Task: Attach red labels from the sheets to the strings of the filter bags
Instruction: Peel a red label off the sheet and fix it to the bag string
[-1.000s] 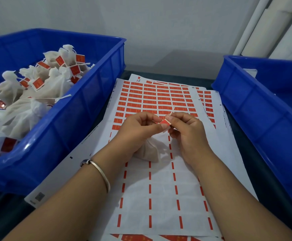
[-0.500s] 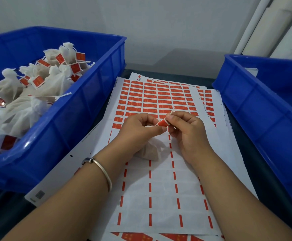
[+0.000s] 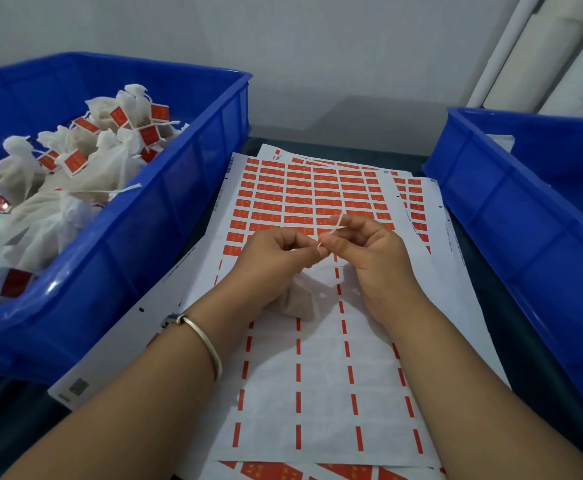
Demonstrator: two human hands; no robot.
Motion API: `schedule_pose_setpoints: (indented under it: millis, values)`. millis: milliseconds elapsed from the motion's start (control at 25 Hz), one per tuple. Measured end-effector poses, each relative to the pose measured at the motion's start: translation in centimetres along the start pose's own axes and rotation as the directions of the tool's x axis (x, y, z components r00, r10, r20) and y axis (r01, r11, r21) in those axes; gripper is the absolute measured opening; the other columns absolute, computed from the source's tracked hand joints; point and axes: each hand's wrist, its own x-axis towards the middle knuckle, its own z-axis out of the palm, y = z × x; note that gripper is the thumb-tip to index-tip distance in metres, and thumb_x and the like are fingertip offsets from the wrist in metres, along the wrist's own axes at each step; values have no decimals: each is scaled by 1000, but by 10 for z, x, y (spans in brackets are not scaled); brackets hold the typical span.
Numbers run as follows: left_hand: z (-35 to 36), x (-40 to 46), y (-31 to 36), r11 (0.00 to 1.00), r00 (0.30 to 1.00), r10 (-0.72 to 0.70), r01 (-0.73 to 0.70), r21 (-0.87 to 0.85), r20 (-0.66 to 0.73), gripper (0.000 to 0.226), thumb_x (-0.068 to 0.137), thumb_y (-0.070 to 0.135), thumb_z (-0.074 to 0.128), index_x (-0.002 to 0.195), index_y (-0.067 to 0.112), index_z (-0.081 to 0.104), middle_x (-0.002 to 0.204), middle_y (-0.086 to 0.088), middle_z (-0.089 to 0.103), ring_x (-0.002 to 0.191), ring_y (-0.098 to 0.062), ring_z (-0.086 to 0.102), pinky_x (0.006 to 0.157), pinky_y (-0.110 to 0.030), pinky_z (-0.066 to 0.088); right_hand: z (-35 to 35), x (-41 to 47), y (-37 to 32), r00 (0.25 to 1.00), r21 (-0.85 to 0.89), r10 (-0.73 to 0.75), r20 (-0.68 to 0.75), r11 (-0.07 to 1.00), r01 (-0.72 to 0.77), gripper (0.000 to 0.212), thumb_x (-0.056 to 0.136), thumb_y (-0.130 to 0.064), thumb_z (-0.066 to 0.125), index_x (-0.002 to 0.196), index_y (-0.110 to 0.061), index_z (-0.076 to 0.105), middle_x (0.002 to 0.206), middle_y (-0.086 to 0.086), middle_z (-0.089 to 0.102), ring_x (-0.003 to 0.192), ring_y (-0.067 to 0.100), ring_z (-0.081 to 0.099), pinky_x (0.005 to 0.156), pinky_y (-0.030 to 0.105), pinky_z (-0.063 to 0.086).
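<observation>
Left hand (image 3: 276, 252): fingers curled, thumb and forefinger pinching the string (image 3: 336, 226) at the point where it meets the right hand. A silver bangle (image 3: 204, 344) sits on the left wrist.

Right hand (image 3: 369, 252): fingers curled, pinching the same string from the other side; the white string end sticks up above the fingertips. Whether a label is folded between the fingertips I cannot tell.

Filter bag (image 3: 302, 299): white, filled, lying on the top sheet beneath and between the two hands, partly hidden by them.

Label sheet (image 3: 318, 393): topmost of a stack on the dark bench (image 3: 525, 358). Red labels (image 3: 300, 195) fill the far rows; the near part is bare backing with red dashes between the empty places. More sheets show under it at the far and near edges.

Left blue crate (image 3: 137, 244): touching the sheet stack's left side, holding a heap of finished filter bags (image 3: 75, 174) with red labels on their strings.

Right blue crate (image 3: 525, 220): at the right of the sheets; its contents are mostly out of sight.
</observation>
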Motion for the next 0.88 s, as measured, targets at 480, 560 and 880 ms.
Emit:
schedule_pose_setpoints:
  millis: [480, 560, 880]
  values:
    - [1, 0, -3, 991, 993, 65, -54, 119, -98, 16, 87, 36, 61, 70, 33, 61, 65, 20, 59, 62, -5, 56, 41, -3, 36, 0, 0, 5, 1000, -11, 5, -21, 1000, -5, 15, 81, -25, 71, 92, -33, 65, 86, -24, 70, 85, -4, 67, 64, 6, 50]
    - [0, -2, -5, 959, 987, 136, -109, 262, -86, 19, 87, 34, 61, 69, 35, 57, 68, 21, 56, 63, -4, 55, 40, -1, 34, 2, -1, 6, 1000, -66, -4, -10, 998, 4, 16, 82, -24, 71, 90, -35, 64, 89, -21, 70, 86, -1, 67, 65, 6, 50]
    - [-17, -8, 13, 977, 992, 64, -40, 210, -109, 14, 87, 33, 61, 73, 34, 61, 81, 19, 60, 74, -6, 57, 57, -13, 40, 5, -7, -4, 999, -22, -5, 54, 1000, 6, 21, 77, -45, 62, 97, -40, 62, 87, -27, 69, 82, -3, 66, 55, 7, 47]
